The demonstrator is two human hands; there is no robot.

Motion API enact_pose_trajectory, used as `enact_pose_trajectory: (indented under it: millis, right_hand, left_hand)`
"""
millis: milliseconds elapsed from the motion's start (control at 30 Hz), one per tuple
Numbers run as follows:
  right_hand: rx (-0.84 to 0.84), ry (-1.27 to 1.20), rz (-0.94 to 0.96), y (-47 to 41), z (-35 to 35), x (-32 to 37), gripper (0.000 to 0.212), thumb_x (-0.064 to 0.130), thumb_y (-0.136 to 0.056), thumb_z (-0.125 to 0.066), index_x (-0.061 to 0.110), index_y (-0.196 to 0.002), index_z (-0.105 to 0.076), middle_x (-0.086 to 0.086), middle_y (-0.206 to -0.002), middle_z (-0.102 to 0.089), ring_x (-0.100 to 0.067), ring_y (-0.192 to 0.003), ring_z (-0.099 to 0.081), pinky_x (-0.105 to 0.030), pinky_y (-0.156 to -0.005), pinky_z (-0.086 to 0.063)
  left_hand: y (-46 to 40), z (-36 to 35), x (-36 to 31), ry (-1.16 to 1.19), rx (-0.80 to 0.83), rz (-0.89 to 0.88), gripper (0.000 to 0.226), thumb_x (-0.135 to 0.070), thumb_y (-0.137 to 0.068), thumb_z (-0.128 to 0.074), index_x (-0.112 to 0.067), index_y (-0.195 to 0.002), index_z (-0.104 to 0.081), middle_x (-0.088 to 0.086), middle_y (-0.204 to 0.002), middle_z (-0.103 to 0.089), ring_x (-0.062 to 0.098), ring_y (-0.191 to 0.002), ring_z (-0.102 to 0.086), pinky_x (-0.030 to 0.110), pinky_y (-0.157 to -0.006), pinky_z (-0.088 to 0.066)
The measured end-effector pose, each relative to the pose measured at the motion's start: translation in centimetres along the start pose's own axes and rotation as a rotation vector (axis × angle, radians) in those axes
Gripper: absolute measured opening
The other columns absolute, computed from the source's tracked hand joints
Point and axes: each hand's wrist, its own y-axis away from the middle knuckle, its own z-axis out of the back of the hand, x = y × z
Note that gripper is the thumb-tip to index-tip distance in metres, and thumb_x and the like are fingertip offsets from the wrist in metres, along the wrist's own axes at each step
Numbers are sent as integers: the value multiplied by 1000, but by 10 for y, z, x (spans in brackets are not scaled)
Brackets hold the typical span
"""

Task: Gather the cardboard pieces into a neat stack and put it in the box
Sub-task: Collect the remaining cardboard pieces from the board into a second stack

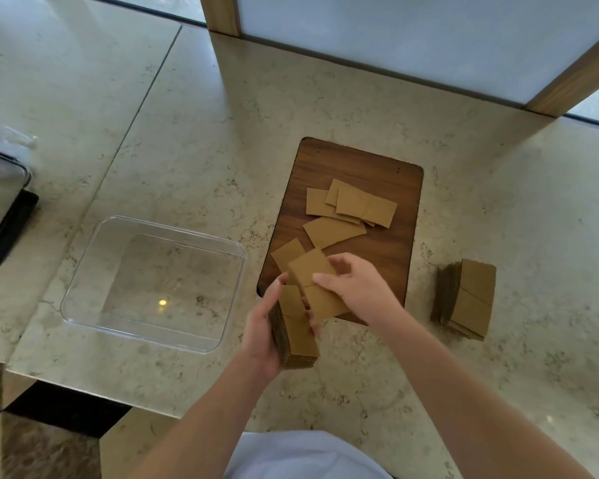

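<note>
My left hand grips a thick stack of brown cardboard pieces just off the near edge of a dark wooden board. Above that stack, my right hand holds one cardboard piece, tilted. Several loose cardboard pieces lie scattered on the board. A clear plastic box stands empty to the left of the board. Another neat cardboard stack rests on the counter to the right.
The marble counter ends at a near-left edge over the floor. A black tray with a clear lid sits at the far left. A white panel with wooden frame stands behind the board.
</note>
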Motion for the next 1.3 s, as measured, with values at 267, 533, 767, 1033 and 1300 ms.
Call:
enact_pose_trajectory:
  millis: [267,533,767,1033,1300]
  right_hand:
    - [-262,325,204,4,-33,-9,27,30,-104,-50,18,-108,-73,-1,-105,-62,-21,-101,-61,-39,-85,-55]
    - [-403,543,-29,-38,-71,8,66,53,-81,-80,18,-129,-51,-5,-130,-57,-30,-127,-47,-48,-104,-40]
    - [-336,286,11,-33,-60,3,34,34,-103,-55,12,-127,-63,-6,-119,-59,-28,-115,-53,-40,-91,-46]
    - [-234,-82,39,11,-29,-3,14,34,-93,-73,36,-106,-66,15,-95,-70,-4,-86,-68,-20,-66,-54]
    - [-350,436,232,-29,17,6,32,19,-92,-63,24,-124,-65,2,-127,-59,-22,-124,-46,-23,-93,-37]
  left_hand:
    - [-13,-5,-1,-9,-155,-35,38,-1,-90,-65,-28,-115,-75,16,-100,-79,32,-77,-76,48,-69,-63]
    - [-2,9,-7,156,-119,-32,61,-63,-80,-73,-31,-131,-65,8,-81,-64,19,-63,-59,35,-61,-57]
    - [-3,7,-4,105,-103,-18,82,-92,-62,-60,-28,-112,-74,14,-89,-70,25,-71,-66,36,-59,-57]
    - [-10,-5,-3,101,20,1,61,-59,-79,-78,-15,-120,-78,23,-116,-76,38,-92,-76,48,-72,-62]
    - [-31,-34,-23,-32,-75,-100,31,-25,-89,-77,-24,-119,-71,19,-93,-75,35,-76,-74,46,-67,-62]
